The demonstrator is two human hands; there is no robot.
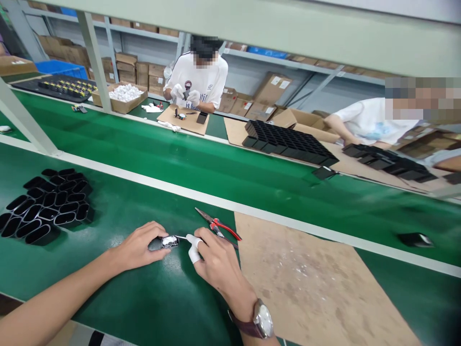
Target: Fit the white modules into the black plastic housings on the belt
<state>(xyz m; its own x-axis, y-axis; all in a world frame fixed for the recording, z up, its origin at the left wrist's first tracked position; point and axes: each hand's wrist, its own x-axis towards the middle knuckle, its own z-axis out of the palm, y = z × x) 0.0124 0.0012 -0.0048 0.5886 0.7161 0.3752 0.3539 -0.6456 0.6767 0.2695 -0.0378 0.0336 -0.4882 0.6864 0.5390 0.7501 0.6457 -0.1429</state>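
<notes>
My left hand (144,246) is closed around a small black oval housing (170,241), its open end turned toward my right hand. White and silvery parts show inside that end. White finger covers sit on the thumb and a finger of my right hand (212,254). Those fingers pinch a thin, light-coloured stick-like piece (182,237) whose tip reaches the housing's edge; its exact kind is unclear. Just beyond my right hand lie red-handled long-nose pliers (216,225), their jaws pointing away to the left.
Several black oval shells (48,204) stand grouped at left. A stained cardboard sheet (306,274) lies at right. Beyond a white rail (144,180) runs a green belt (162,158) carrying a black part (416,239). Two people work opposite, near rows of black cases (288,144).
</notes>
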